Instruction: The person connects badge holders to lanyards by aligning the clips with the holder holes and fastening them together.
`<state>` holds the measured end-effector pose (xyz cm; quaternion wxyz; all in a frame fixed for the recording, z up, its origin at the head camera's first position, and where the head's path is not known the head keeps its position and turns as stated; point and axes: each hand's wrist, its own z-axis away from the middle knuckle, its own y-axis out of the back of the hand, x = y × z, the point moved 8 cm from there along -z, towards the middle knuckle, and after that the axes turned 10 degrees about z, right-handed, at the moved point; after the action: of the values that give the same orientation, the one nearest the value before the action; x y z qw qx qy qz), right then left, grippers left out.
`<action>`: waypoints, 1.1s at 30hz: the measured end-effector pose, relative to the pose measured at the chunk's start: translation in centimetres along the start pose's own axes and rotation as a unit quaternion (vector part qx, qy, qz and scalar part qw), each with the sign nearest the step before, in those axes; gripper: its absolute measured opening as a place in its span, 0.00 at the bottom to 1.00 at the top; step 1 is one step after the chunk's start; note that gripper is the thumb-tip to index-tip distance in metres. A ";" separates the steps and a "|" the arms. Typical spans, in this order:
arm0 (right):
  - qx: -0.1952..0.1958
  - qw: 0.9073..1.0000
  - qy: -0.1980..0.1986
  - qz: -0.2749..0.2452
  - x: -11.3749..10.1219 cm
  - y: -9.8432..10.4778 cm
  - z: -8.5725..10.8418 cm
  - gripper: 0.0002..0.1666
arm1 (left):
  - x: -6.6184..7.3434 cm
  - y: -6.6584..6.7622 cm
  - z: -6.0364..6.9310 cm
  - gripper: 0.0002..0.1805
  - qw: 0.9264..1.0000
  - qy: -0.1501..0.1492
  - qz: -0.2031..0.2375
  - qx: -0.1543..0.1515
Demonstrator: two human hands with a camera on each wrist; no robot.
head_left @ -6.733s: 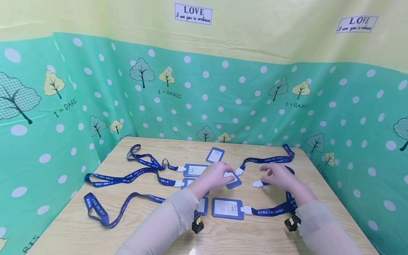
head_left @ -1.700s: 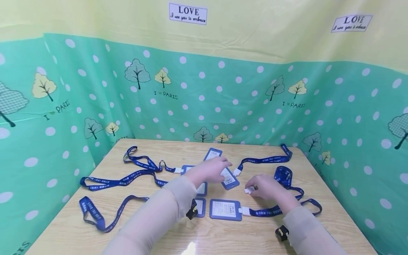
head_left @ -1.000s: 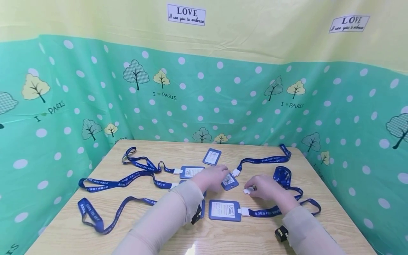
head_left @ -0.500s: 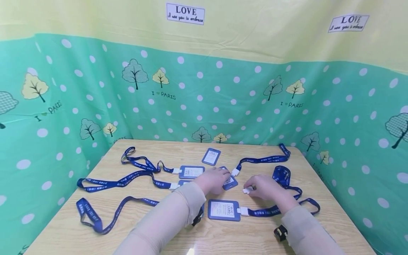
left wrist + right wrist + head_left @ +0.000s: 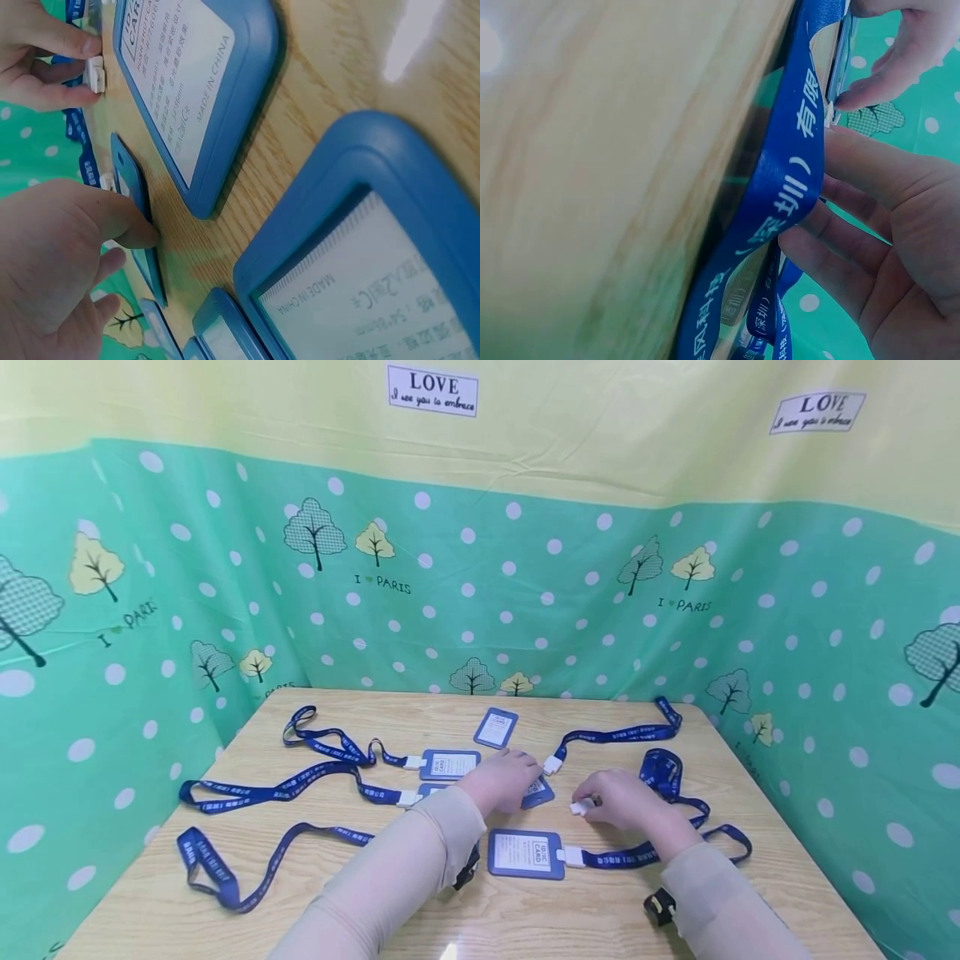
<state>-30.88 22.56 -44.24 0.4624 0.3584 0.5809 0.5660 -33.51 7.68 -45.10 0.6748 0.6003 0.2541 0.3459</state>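
Polka-dot cloth backdrop hangs round the back and sides of the table. Straps fan outward: three on the left side, including the near-left lanyard; on the right, the far-right lanyard, near-right lanyard and a bunched lanyard. Layout likely keeps strap slack off the middle, where both hands work.

Left hand: grasping the tilted card holder, thumb on its face, other fingers partly hidden; probably steadies it. Right hand: pinching the white clip between thumb and finger, free end out toward the held holder, likely so it stays exposed. Clip and held holder are apart.

Holders: near holder clipped to the near-right lanyard; far-left holder clipped; middle-left holder clipped, half behind the sleeve. Another, front holder, shows properly only in the left wrist view; can't see its clip. Back holder lies alone, no clip visible.

Contents: white printed inserts in all of them, "ID/IC CARD" legible on the near one.

Far-right clip sits right at the held holder's edge; can't tell if joined.
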 end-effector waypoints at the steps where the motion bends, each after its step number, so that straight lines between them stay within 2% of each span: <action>1: 0.001 1.000 0.001 0.000 0.0 0.0 0.0 0.14 | 0.0 0.1 0.0 0.39 1.000 0.000 0.000 0.000; 9: -0.002 1.000 0.002 0.001 -0.1 0.1 0.1 0.14 | 0.2 0.4 0.1 0.36 1.000 -0.012 -0.005 0.003; 23: -0.007 1.000 -0.002 0.007 0.0 -0.1 0.1 0.14 | 0.1 0.1 -0.1 0.29 0.999 -0.006 0.040 0.004; 33: -0.005 1.000 0.001 0.007 0.0 -0.1 0.1 0.13 | 0.1 0.4 0.4 0.24 0.998 -0.023 0.051 0.001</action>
<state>-30.80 22.56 -44.30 0.4592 0.3596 0.5760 0.5727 -33.19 7.49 -44.66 0.6612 0.6211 0.2077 0.3659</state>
